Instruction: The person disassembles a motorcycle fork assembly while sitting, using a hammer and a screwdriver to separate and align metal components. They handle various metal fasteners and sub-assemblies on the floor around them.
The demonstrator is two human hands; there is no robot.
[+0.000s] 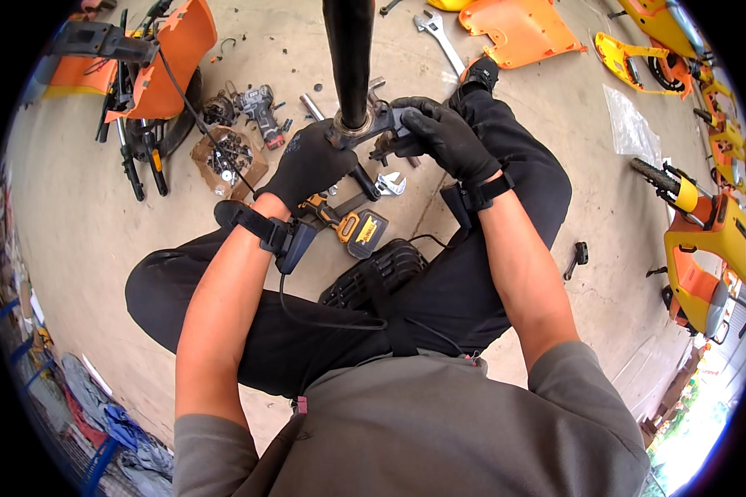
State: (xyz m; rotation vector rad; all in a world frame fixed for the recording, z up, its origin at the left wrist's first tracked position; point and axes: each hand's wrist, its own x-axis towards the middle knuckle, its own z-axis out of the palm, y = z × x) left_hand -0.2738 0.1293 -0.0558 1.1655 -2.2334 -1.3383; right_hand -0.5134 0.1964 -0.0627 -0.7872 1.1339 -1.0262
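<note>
A long black tube point(348, 58) comes down from the top of the head view and ends in a metal collar point(354, 126). From that collar a dark grey metal bracket point(381, 123) reaches to the right. My left hand point(313, 162), in a black glove, is closed on the bracket's left side just below the collar. The gloved fingers of my right hand point(446, 137) wrap round its right end. Beneath my hands lie a yellow-and-black cordless power tool point(344, 222) and a small adjustable wrench point(389, 184).
An open cardboard box point(230, 161) of small hardware sits at left, beside a grey-and-red cordless drill point(261, 114). Farther off are a large wrench point(441, 40) and an orange panel point(522, 31). Yellow-and-orange vehicles point(709, 248) line the right; orange-panelled parts point(170, 62) stand far left.
</note>
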